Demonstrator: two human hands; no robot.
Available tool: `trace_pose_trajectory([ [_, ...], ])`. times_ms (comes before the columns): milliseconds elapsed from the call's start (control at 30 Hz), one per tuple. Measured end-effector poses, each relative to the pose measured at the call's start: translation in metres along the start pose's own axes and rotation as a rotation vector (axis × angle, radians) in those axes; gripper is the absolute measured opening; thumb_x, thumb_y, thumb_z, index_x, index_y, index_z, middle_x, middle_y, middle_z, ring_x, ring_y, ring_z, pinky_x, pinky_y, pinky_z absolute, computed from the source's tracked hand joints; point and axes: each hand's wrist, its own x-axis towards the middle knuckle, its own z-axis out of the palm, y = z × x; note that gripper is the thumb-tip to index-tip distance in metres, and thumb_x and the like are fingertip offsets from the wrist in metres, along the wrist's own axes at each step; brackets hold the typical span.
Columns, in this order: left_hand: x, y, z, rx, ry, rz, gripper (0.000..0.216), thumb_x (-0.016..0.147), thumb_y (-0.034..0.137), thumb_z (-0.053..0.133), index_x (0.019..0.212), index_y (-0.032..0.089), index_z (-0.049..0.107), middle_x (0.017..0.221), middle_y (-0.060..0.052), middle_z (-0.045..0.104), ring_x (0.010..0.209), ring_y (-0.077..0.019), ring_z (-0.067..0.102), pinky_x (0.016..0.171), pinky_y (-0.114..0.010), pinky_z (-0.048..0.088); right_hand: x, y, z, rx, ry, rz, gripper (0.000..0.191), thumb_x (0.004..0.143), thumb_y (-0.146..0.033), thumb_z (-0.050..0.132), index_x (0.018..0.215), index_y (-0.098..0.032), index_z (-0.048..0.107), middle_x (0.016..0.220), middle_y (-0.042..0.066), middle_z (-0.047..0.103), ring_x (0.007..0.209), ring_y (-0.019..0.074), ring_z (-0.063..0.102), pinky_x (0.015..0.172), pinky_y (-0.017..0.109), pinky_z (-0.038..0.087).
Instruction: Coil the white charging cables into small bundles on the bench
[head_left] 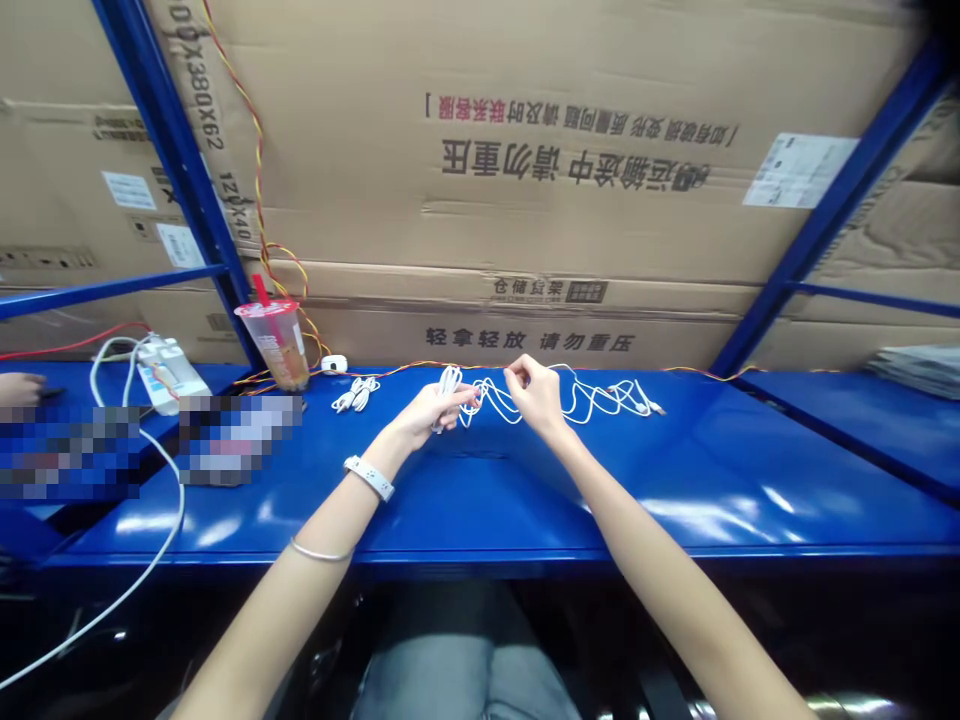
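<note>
The blue metal tabletop (525, 500) is running wide, its near edge well apart from the hands. A white cable (592, 400) is lying near the back, with the left hand (439, 412) and right hand (536, 392) pinching its loops, fingers clamped.

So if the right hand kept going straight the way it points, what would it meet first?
The right hand would probably meet the cardboard carton behind the blue shelf, though depth is unclear.
</note>
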Motion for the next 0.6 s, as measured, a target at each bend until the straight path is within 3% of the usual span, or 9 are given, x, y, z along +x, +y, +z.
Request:
trace_pose_trajectory([
  [133,0.001,-0.002,0.003,0.006,-0.011,0.005,0.04,0.07,0.041,0.073,0.094,0.01,0.064,0.091,-0.009,0.067,0.04,0.0014,0.033,0.042,-0.02,0.029,-0.001,-0.003,0.0,0.014,-0.011,0.008,0.016,0.08,-0.025,0.048,0.066,-0.019,0.047,0.053,-0.003,0.046,0.051,0.0107,0.044,0.056,0.023,0.034],
  [300,0.001,-0.001,0.003,0.059,-0.003,0.015,0.039,0.068,0.042,0.073,0.088,0.01,0.063,0.075,-0.004,0.063,0.039,0.0004,0.033,0.041,-0.02,0.027,0.004,-0.003,-0.004,0.163,-0.1,0.08,0.016,0.079,-0.029,0.051,0.068,-0.017,0.052,0.061,-0.001,0.053,0.058,0.0117,0.047,0.06,0.024,0.036],
  [467,-0.005,0.007,-0.009,0.268,-0.15,-0.044,0.037,0.07,0.045,0.07,0.085,0.012,0.062,0.073,-0.003,0.062,0.044,-0.0028,0.038,0.043,-0.021,0.026,0.015,0.004,-0.03,0.462,-0.703,0.172,0.018,0.078,-0.035,0.055,0.074,-0.017,0.055,0.065,-0.001,0.054,0.063,0.0126,0.051,0.063,0.025,0.04],
  [600,-0.007,0.01,-0.022,0.44,-0.254,-0.121,0.035,0.068,0.044,0.07,0.084,0.013,0.066,0.069,-0.002,0.063,0.048,-0.0064,0.041,0.044,-0.022,0.025,0.02,0.011,-0.047,0.418,-1.014,0.124,0.018,0.075,-0.034,0.06,0.073,-0.016,0.058,0.072,0.0,0.058,0.069,0.0133,0.054,0.067,0.026,0.043],
])
